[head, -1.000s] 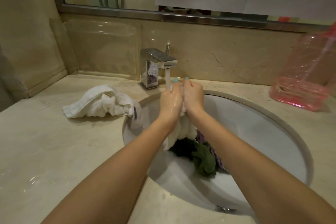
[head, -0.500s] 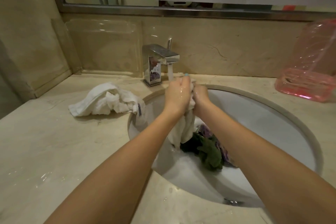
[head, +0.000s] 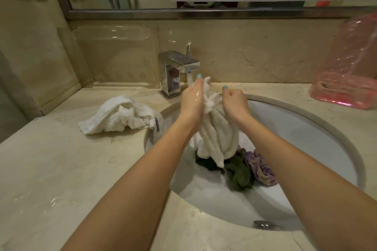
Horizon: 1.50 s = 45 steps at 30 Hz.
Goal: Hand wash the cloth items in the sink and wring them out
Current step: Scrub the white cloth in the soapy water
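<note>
Wash/rinse step, frame centre: left grip (head: 192, 101) and right grip (head: 234, 102) both clamp the bunched top of the white towel (head: 216, 134) by the running faucet (head: 179, 67), its tail hanging into the sink (head: 295, 132). The green cloth (head: 238, 173) and purple patterned cloth (head: 261, 167) wait in the basin. Next, probably: counter-twist to wring, then park it on the bench (head: 51, 169).

The wet beige desk (head: 51, 169) holds a sunken sink (head: 295, 124). At its ten o'clock lies a crumpled white towel (head: 118, 116), at twelve stands a chrome tap (head: 175, 71), and at two a pink plastic container (head: 346, 87).
</note>
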Tool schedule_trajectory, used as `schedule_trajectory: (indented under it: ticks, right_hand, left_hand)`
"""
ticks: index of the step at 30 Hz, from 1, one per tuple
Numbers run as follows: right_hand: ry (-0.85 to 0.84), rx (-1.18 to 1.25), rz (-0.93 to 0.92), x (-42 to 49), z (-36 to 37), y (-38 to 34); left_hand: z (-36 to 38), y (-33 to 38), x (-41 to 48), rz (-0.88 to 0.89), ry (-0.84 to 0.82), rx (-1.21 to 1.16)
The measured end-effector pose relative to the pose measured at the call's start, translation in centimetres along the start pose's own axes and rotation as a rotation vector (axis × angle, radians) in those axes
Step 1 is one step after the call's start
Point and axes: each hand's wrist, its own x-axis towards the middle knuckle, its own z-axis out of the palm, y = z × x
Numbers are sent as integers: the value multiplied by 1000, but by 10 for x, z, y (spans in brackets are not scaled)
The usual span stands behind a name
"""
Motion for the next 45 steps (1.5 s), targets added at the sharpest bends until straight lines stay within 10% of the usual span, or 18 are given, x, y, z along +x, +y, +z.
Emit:
schedule_trajectory:
  ticks: [4,7,14,19,28,36,41,45]
  right_hand:
    - [-110,116,-56,-3,-14,5]
    - [-498,495,52,-7,-21,5]
    - [-949,318,68,-15,-14,8]
    - [-710,185,-84,-14,-8,10]
    - [-378,442,11,-3,-22,0]
    - [-306,459,-92,-1,-19,-11]
    - [-154,220,-141,2,-18,2]
    - [-419,164,-92,-7,-15,1]
  left_hand:
    - [-23,-7,8,-68,20,-211]
    - [-39,-10,16,-178,67,-336]
    - [-46,-7,15,-257,49,-396]
    - [-49,-8,18,-132,29,-379]
    - [-54,-16,15,142,86,793]
    - [-57,-24,13,94,-342,840]
    - [-57,-16,11,174,-232,604]
    - [-48,-13,11,191,-17,402]
